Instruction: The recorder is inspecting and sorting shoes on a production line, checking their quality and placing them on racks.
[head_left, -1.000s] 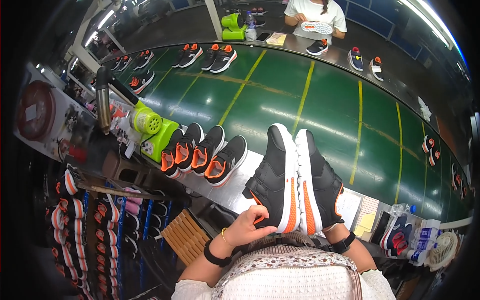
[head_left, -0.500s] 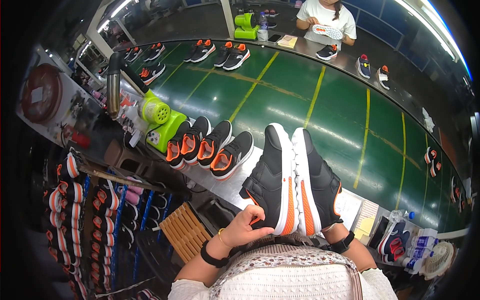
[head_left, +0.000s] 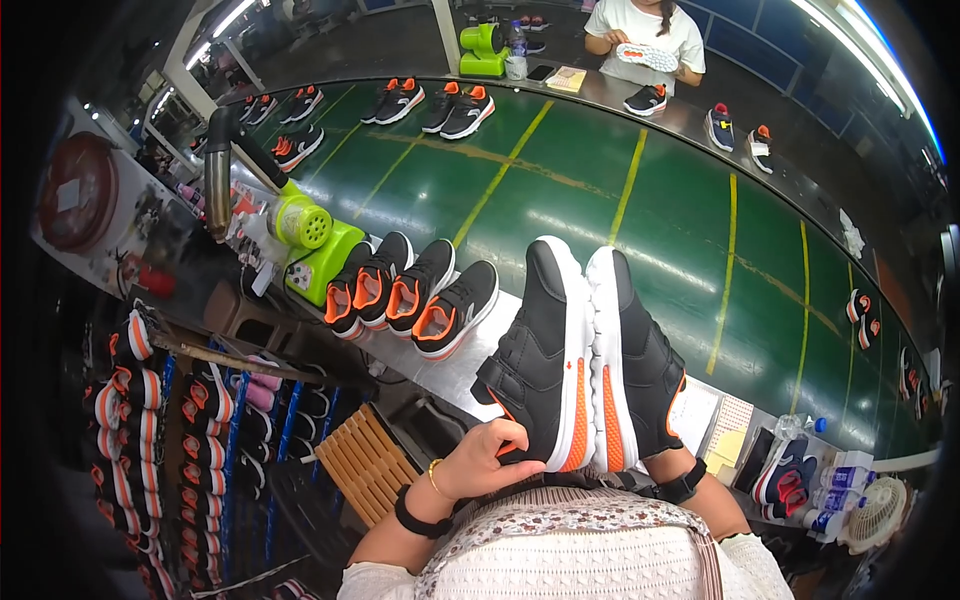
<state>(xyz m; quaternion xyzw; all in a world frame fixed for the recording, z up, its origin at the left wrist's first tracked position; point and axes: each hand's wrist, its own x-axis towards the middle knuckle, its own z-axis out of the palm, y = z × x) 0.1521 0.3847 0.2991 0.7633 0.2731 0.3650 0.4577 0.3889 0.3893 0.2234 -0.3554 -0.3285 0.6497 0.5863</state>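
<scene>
On the near edge of the long green table [head_left: 620, 200], the pair of black shoes [head_left: 580, 360] stands sole to sole, long axes pointing away, left hand [head_left: 487, 462] curled on the left heel, right hand's grip hidden behind.

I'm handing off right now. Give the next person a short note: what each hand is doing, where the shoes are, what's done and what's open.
Left hand: gripping the heel end of the pair of black shoes, which is held sole to sole, white-and-orange soles facing the camera.
Right hand: hidden behind the pair; only the wrist with a dark band shows, so its grip can't be confirmed.
Four black-and-orange shoes stand in a row on the edge of the green conveyor, beside a green machine.
Done: pair put together and held up.
Left: the pair is not yet set down anywhere.
</scene>
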